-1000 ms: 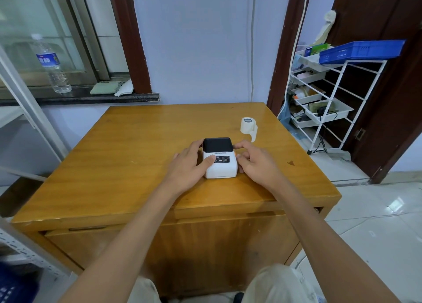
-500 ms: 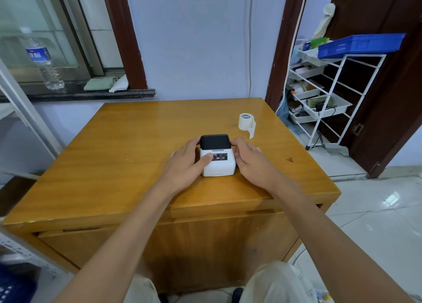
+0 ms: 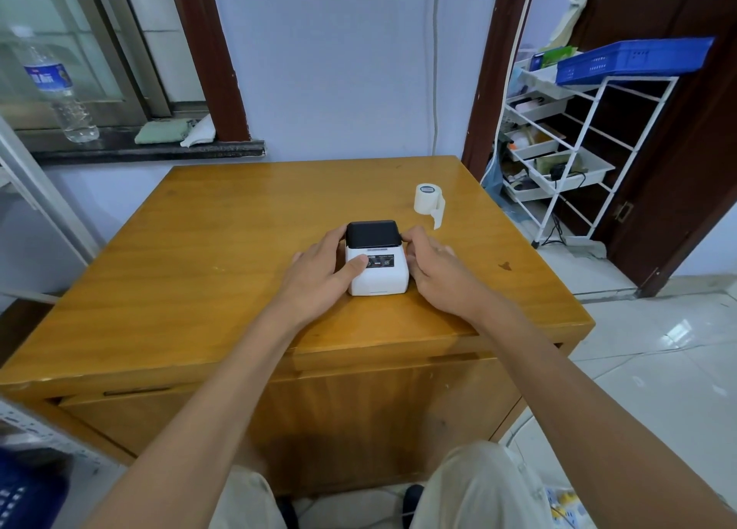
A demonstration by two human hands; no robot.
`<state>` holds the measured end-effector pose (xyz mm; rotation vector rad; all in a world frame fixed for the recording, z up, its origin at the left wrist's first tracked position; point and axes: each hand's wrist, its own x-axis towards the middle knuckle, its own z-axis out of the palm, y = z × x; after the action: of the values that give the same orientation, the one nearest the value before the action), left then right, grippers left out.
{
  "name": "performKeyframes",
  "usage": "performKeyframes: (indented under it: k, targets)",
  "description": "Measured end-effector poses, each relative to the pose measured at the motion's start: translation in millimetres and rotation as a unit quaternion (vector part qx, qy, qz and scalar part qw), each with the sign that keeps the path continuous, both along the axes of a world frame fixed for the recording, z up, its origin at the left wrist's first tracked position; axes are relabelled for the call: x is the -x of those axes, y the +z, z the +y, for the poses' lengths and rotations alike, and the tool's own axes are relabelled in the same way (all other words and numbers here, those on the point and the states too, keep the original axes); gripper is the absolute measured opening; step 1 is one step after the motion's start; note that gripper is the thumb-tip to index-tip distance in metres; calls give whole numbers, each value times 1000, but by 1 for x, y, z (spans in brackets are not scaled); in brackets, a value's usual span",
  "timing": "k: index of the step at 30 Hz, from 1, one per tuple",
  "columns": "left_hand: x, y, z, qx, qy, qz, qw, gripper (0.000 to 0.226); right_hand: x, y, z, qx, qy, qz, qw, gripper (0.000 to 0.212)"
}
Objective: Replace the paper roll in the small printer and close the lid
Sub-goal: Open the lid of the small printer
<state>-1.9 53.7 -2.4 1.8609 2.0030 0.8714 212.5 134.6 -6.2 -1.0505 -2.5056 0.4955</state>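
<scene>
A small white printer point(image 3: 379, 275) with a black lid point(image 3: 373, 233) sits near the middle of the wooden table point(image 3: 199, 273). The lid is down. My left hand point(image 3: 319, 275) grips the printer's left side, thumb resting on its top panel. My right hand point(image 3: 436, 275) holds the right side, with fingertips at the lid's right edge. A white paper roll point(image 3: 427, 199) stands upright on the table behind and to the right of the printer, a loose strip hanging off it.
A white wire rack point(image 3: 578, 146) with trays and a blue basket point(image 3: 634, 60) stands to the right of the table. A water bottle point(image 3: 60, 90) and a folded cloth point(image 3: 161, 132) rest on the window ledge at the back left.
My right fingers have slid up to the lid's right edge. My left hand keeps its grip on the printer. The view has shifted a little.
</scene>
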Motion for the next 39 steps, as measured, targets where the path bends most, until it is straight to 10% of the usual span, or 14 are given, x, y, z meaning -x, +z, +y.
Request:
performKeyframes:
  k: [13,39]
  targets:
    - [1,5,-6,3,17,-99,995,73,1,15,-12,164,-62,163,971,22]
    - [1,4,-3,-18,3,-138,990,73,6,10,-5,103,-124,130,978,42]
